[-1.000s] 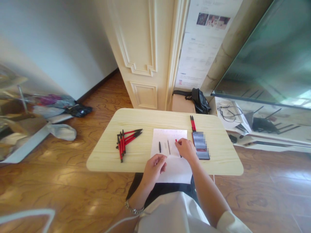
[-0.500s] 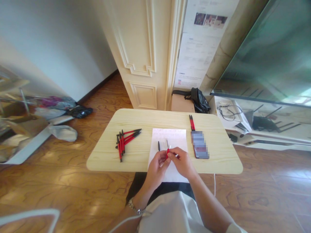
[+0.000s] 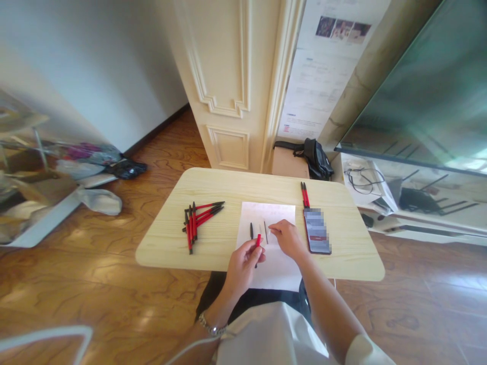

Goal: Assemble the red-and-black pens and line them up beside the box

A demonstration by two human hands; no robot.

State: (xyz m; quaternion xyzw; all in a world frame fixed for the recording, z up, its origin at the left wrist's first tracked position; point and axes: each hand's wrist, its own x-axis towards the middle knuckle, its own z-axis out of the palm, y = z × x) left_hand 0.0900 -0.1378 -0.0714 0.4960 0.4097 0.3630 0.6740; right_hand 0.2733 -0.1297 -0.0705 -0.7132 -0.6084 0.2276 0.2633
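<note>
My left hand [image 3: 243, 263] is closed around the red barrel [image 3: 258, 240] of a taken-apart pen, its upper end pointing up from the fingers. A dark, thin pen refill [image 3: 266, 230] is beside the fingertips of my right hand [image 3: 287, 238]; I cannot tell whether they touch. The right thumb and forefinger are pinched together, and a small pale bit shows at their tips, too small to name. On the white paper [image 3: 276, 274] under both hands, a black pen piece [image 3: 251, 230] lies left of the refill.
Several red-and-black pens [image 3: 196, 220] lie in a crossed pile at left on the small wooden table [image 3: 160, 248]. To the right lie a phone [image 3: 317, 230] and two more pens [image 3: 305, 194]. A black bag [image 3: 317, 157] sits on a box behind the table.
The refill that stuck out of the red barrel is now apart from it. My right hand has moved off the barrel to the right, while my left hand keeps hold of it.
</note>
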